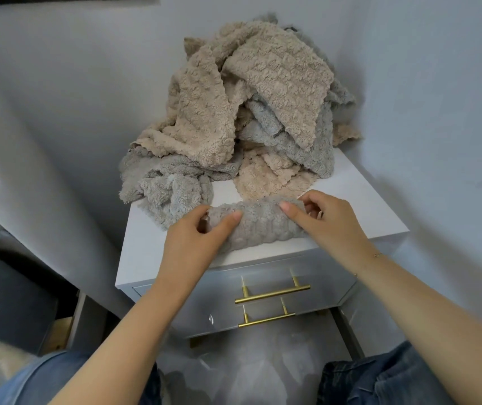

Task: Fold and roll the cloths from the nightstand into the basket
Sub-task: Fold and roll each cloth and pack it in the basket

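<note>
Left hand (195, 232), centre-left: my fingers curled round left end of grey rolled cloth (258, 226). Roll lies on nightstand (350, 200) front edge, centre frame. Cloth pile (233, 112) behind, upper centre. Right hand (326, 220): fingers pinching roll's right end.

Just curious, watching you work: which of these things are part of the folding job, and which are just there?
Part of the job: grey rolled cloth, held by left hand and right hand; cloth pile; nightstand.

Just there: gold drawer handles; dark box.
</note>
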`<action>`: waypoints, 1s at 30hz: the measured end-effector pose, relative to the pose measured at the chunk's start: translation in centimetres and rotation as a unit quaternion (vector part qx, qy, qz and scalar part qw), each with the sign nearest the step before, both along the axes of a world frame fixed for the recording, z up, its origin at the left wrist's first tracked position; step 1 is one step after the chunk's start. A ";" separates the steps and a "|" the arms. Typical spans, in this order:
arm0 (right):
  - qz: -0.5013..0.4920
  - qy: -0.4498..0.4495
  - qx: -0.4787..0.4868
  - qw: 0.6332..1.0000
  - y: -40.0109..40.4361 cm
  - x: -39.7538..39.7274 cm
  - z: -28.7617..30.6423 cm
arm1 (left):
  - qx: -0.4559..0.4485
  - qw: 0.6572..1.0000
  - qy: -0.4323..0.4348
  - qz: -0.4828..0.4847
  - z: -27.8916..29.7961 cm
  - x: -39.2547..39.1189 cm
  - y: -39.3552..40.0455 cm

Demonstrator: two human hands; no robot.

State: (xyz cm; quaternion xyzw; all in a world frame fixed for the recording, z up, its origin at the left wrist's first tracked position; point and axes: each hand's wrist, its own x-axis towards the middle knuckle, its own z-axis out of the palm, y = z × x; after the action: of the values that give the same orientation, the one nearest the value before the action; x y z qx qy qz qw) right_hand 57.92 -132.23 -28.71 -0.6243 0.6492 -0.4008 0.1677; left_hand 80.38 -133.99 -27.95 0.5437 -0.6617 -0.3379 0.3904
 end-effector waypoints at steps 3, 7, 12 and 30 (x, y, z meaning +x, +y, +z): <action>-0.029 0.083 -0.094 0.992 -0.5 0.6 -0.4 | -0.026 0.997 -0.069 0.037 0.1 -0.6 -0.5; 0.061 0.150 -0.225 0.961 -0.1 1.4 0.2 | -0.155 0.972 -0.158 0.082 -0.5 -0.5 -1.9; 0.146 0.242 -0.163 0.945 -0.4 1.8 -1.1 | -0.285 0.943 -0.162 -0.049 -0.7 -0.3 -3.1; 0.077 -0.189 0.073 0.976 0.1 1.1 3.6 | -0.035 0.992 0.046 -0.116 2.6 -0.5 -3.2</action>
State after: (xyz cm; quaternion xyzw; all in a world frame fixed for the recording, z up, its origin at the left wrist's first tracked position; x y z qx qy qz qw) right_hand 58.99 -132.12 -25.12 -0.5718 0.5831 -0.4491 0.3625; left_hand 79.86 -137.19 -25.34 0.4331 -0.7129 -0.3821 0.3977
